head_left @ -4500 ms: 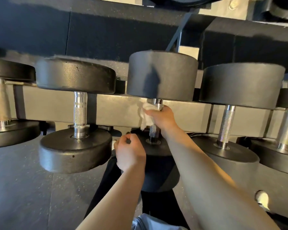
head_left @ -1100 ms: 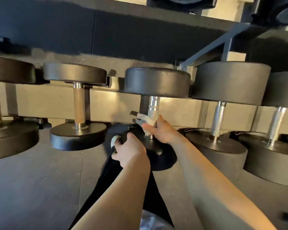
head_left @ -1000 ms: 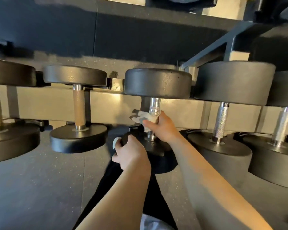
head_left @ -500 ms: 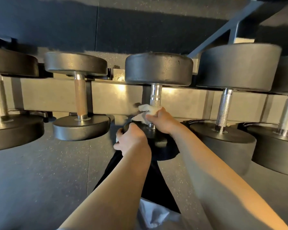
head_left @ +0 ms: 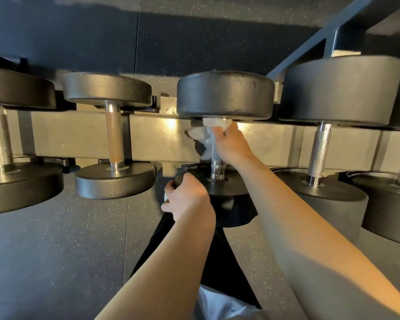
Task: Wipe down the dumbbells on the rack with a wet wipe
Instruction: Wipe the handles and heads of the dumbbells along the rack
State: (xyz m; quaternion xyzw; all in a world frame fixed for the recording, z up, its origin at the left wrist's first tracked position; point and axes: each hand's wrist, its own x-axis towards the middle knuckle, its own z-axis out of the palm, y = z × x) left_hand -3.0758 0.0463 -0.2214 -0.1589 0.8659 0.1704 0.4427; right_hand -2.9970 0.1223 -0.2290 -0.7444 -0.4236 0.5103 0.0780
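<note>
**Wipe at the top of the middle dumbbell's handle**

The middle dumbbell [head_left: 225,95] is your landmark: it lies across the rack rail [head_left: 162,137] with its far head above the rail and its near head below. To its left sits a smaller dumbbell [head_left: 112,135], with a clear strip of rail showing between the two. To its right a bigger dumbbell [head_left: 333,88] crowds in, its far head just beside the middle one's, with only a narrow gap. Below the near head lies speckled floor [head_left: 67,250], open to the left of your forearms.

Your right hand [head_left: 231,144] reaches up along the middle dumbbell's handle [head_left: 217,162], arm nearly straight, wrist level with the rail. Its fingers are curled and pinch the white wipe [head_left: 206,132] against the top of the handle, right under the far head. Loose folds of the wipe hang to the left of the handle. The lower part of the handle shows bare, knurled metal.

Your left hand [head_left: 187,197] is on the left edge of the near head, fingers curled over the rim and thumb out to the left. Something small and pale shows at the thumb; you cannot tell what it is.

No writing or brand marks can be read on the heads facing you.
</note>
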